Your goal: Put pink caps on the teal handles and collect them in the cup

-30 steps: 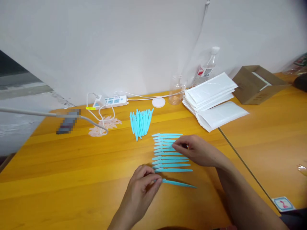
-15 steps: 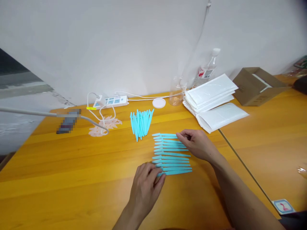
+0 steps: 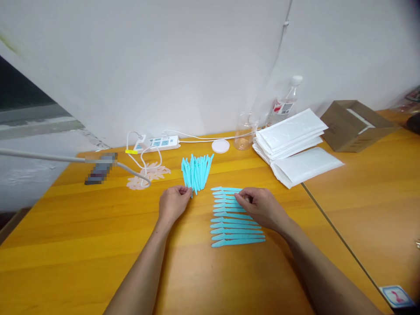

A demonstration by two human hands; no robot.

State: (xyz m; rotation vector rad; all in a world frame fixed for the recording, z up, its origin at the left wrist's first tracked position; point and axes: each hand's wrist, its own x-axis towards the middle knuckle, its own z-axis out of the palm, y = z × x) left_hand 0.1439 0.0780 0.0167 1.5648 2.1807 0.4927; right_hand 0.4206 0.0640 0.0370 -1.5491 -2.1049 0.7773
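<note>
Slim turquoise plastic sticks (image 3: 238, 242), shaped like eyebrow razors with a kinked blade-like end, lie side by side in a column on the table. More of them form a fanned pile (image 3: 197, 170) farther back to the left. My left hand (image 3: 174, 202) is at the pile's near end, thumb and fingers pinched on the tip of one stick. Over the right ends of the column's upper sticks is my right hand (image 3: 262, 204), its fingers curled and the thumb pressed to them. That hand hides whatever is between its fingertips.
Behind the piles are a white power strip (image 3: 164, 143), a round lid (image 3: 220, 146) and a clear jar (image 3: 245, 133). Pale pink pieces (image 3: 149, 175) lie under a cable. Rightward are a bottle (image 3: 282, 105), white padded envelopes (image 3: 306, 165) and an open cardboard box (image 3: 344, 127).
My left hand has left the column's nearest stick and moved up and left to the pile, closing on a stick tip. My right hand stays by the column's upper sticks. The view has shifted slightly.
</note>
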